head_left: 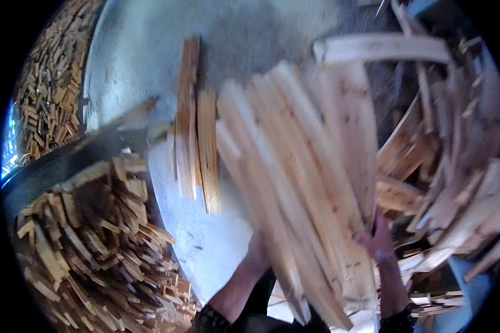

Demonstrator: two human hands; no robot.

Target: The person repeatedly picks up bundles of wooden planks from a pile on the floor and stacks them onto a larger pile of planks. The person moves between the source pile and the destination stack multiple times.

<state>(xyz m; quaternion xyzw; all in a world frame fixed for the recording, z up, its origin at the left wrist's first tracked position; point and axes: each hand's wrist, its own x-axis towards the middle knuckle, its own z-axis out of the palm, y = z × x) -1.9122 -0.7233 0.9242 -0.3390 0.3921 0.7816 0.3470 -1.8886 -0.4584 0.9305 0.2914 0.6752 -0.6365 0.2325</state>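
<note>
A thick armful of long, pale wooden slats (pixel 300 166) is held up between my two hands, fanned a little at the far end and slightly blurred. Against its left side presses my left hand (pixel 256 252), its fingers hidden behind the wood. My right hand (pixel 379 240) grips the right side, thumb in front. To the left of the armful, two slats (pixel 208 150) lie side by side on the pale grey surface, one of them with a dark edge (pixel 190 77).
A heap of short split wood (pixel 94 250) fills the lower left, with another pile (pixel 50 72) at the far left beyond a dark ledge (pixel 50 166). On the right, larger loose boards (pixel 455 166) lie jumbled by a blue edge (pixel 466 283). One curved board (pixel 383 49) crosses the top right.
</note>
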